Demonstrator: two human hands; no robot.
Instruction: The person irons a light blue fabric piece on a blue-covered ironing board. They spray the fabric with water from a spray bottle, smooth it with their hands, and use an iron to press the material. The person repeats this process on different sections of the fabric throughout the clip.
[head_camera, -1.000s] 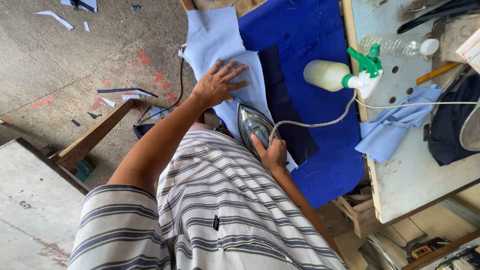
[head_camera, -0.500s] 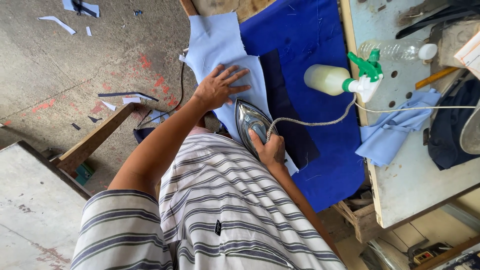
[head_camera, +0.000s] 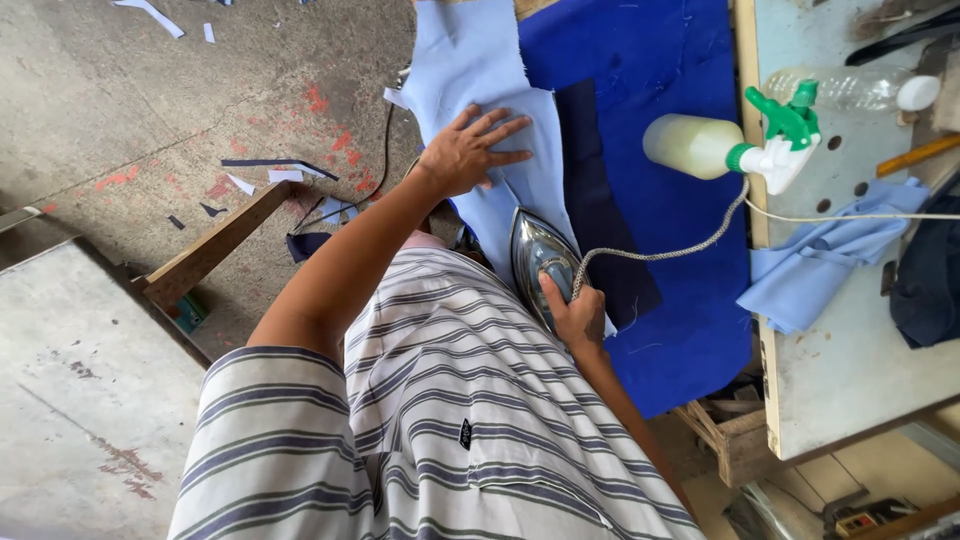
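- You work over a blue-covered board (head_camera: 680, 330); beyond your hands a pale worktable (head_camera: 840, 340) carries a spray bottle (head_camera: 720, 148), and the concrete floor (head_camera: 200, 90) to your left is littered with fabric scraps.
- Your left hand (head_camera: 468, 152) lies flat, fingers spread, on the light blue cloth (head_camera: 480, 70); your right hand (head_camera: 578, 318) is wrapped around the handle of the iron (head_camera: 538, 258), which sits on that cloth just below your left hand.
- The iron's handle is mostly hidden under your grip; the cloth's far end is cut off.
- Since half a second ago, both hands have kept their hold and the iron has barely moved.
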